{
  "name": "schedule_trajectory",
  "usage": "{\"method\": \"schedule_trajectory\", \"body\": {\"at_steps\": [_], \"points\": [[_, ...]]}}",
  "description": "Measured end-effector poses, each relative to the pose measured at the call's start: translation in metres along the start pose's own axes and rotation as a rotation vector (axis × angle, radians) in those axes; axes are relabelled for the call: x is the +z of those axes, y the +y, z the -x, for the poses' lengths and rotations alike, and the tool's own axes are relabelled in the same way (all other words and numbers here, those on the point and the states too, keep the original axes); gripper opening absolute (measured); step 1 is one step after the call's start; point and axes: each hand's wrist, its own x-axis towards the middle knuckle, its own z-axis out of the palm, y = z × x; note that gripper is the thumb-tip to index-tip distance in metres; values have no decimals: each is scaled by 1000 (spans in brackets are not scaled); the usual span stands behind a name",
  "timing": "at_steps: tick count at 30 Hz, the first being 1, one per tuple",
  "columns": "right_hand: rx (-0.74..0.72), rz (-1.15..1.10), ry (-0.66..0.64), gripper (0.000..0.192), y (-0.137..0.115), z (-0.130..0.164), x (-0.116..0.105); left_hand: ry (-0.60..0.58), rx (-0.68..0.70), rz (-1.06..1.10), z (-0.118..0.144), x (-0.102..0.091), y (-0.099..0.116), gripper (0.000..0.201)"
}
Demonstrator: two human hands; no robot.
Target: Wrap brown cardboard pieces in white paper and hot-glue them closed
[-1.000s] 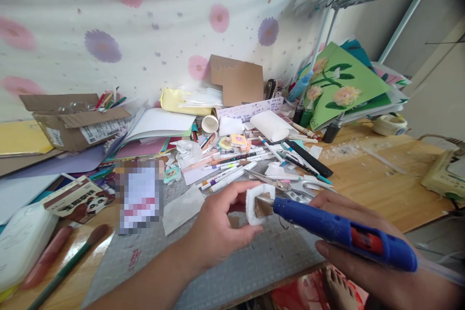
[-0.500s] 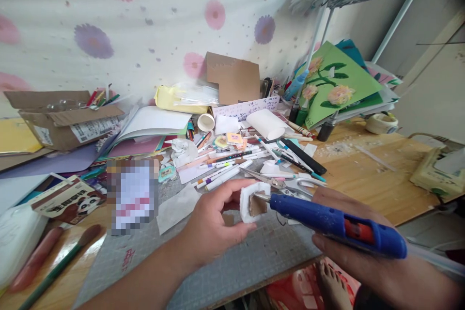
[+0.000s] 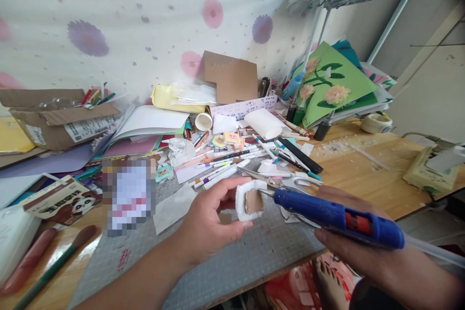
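Between the thumb and fingers of my left hand (image 3: 209, 220) is a small white fuzzy-edged block (image 3: 241, 201), with a square of brown cardboard (image 3: 254, 202) on the side facing right. My right hand (image 3: 363, 247) grips a blue hot glue gun (image 3: 337, 218) with a clear glue stick (image 3: 432, 249) coming out of its rear. The gun's metal nozzle points left, close to the upper right edge of the cardboard square; whether it touches cannot be made out. Scissors (image 3: 272, 181) lie on the mat just behind the nozzle.
A grey cutting mat (image 3: 203, 276) lies under my hands. Behind them are scattered markers (image 3: 221, 174), a white roll (image 3: 267, 123) and a paper cup (image 3: 204, 122). An open cardboard box (image 3: 65, 121) stands left; a green flower picture (image 3: 334, 85) leans at right.
The glue gun's nozzle has pulled back from over the cardboard to its right edge, baring the square. My left hand and the block have turned slightly. The view has shifted a little.
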Motion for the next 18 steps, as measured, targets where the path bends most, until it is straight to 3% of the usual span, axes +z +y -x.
{"method": "schedule_trajectory", "body": {"at_steps": [8, 14, 18], "points": [[62, -61, -27, 8, 7, 5, 3, 16, -14, 24, 1, -1, -4, 54], [-33, -64, -49, 16, 0, 8, 1, 3, -10, 43, 0, -2, -6, 54], [-24, -102, -35, 10, -8, 4, 5, 2, -6, 24, 0, -1, -6, 54]]}}
